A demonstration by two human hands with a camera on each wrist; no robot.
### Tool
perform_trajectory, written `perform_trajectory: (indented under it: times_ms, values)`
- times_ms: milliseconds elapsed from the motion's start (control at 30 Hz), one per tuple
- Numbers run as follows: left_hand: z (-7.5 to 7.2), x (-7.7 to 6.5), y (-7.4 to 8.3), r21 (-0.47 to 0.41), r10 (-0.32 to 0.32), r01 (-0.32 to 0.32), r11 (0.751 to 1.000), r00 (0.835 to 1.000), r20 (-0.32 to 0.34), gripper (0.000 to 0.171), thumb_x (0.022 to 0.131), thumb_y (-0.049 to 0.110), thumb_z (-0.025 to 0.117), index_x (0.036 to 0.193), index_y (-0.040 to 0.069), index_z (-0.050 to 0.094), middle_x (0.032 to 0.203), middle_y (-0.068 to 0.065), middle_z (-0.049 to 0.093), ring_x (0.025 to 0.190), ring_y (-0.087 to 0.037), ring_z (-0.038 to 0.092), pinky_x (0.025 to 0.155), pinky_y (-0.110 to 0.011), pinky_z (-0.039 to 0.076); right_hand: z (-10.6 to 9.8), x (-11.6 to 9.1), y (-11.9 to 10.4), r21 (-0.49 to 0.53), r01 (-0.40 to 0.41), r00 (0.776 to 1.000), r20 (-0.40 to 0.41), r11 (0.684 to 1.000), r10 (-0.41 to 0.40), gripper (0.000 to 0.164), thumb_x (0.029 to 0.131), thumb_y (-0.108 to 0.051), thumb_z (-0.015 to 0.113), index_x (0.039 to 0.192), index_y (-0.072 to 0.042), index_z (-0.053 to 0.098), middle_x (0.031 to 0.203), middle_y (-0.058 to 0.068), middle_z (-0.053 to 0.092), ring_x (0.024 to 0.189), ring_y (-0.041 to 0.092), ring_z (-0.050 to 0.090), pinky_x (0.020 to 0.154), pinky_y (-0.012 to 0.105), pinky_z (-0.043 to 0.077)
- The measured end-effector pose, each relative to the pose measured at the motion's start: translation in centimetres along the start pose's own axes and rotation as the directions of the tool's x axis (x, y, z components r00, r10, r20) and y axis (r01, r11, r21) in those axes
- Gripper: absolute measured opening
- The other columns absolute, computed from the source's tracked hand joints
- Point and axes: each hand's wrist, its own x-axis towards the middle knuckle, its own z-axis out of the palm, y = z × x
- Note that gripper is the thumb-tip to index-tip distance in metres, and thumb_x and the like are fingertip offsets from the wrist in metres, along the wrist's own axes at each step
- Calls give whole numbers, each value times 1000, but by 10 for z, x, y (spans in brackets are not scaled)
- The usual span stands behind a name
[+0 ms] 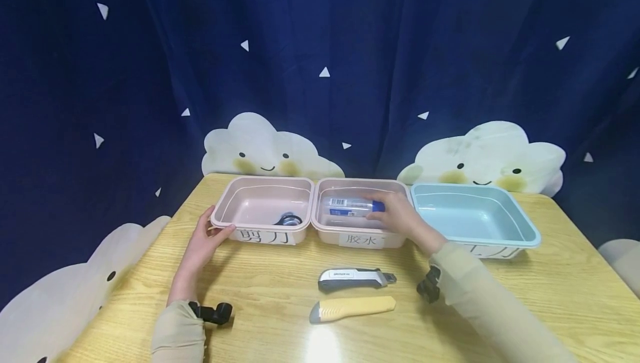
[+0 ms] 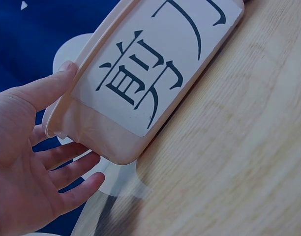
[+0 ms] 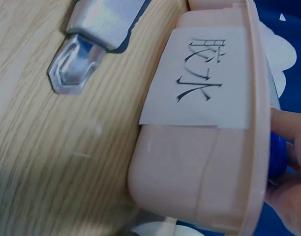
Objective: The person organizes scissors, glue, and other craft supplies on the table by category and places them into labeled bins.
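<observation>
My right hand [image 1: 401, 217] holds a clear glue bottle [image 1: 350, 206] by its blue cap end [image 3: 277, 156], lying level within the middle pink bin [image 1: 327, 237]. That bin bears a white paper label [image 3: 197, 78] with black characters. At the left pink bin [image 1: 227, 231], my left hand [image 1: 202, 243] grips the near left corner, its thumb on the rim and its other fingers around the outer side. Inside the left bin lie scissors [image 1: 290, 219] with dark handle loops, partly hidden by the front wall.
A blue bin [image 1: 525, 235] stands at the right of the row. In front of the bins, a grey-and-black utility knife [image 1: 352, 278] and a yellow utility knife [image 1: 355, 308] lie on the wooden table [image 1: 270, 318]. A dark blue curtain [image 1: 300, 46] hangs behind.
</observation>
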Motion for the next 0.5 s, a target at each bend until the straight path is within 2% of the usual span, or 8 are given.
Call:
perform_trajectory:
  times_ms: [500]
  values:
    - [1,3,-2,1,-6,6,1000,1000,-11,88,86,33,62,147,16,2,142,-23,28,124,-36,37,100,-45,33,13,2,16,-20,-89,995,53,996,90,44,68,-20,78,107,-2,66,106,14,66,105,33,57,94,45,41]
